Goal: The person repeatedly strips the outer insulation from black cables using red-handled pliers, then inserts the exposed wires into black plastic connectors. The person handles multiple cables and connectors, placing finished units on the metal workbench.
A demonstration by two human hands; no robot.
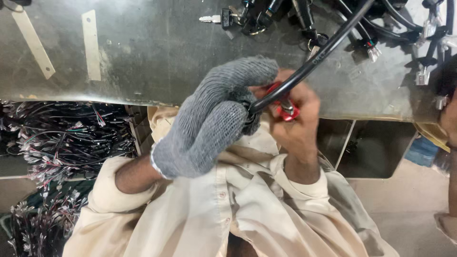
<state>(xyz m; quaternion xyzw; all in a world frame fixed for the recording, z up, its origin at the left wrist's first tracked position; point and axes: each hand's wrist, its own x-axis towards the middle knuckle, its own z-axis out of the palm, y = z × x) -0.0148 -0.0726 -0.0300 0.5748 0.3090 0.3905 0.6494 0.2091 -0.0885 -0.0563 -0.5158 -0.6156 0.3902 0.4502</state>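
Left hand [209,123], in a grey knitted glove, has its grip clamped on the end of a thick black cable [314,59] at frame centre; the cable runs out toward 1 o'clock over the metal worktop [157,52]. Right hand [295,119], bare, has its grip closed on a red-handled tool [285,107] touching the cable end. Keys [223,19] lie at 12 o'clock; wire bundles [62,138] at 9 o'clock

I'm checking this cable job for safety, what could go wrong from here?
1. The right hand is bare while working a red-handled tool close to its fingers; a slip might nick skin.
2. The tool meets the black cable right at the gloved left hand, so the glove could get caught.
3. Loose connectors and a key on the metal table could snag.
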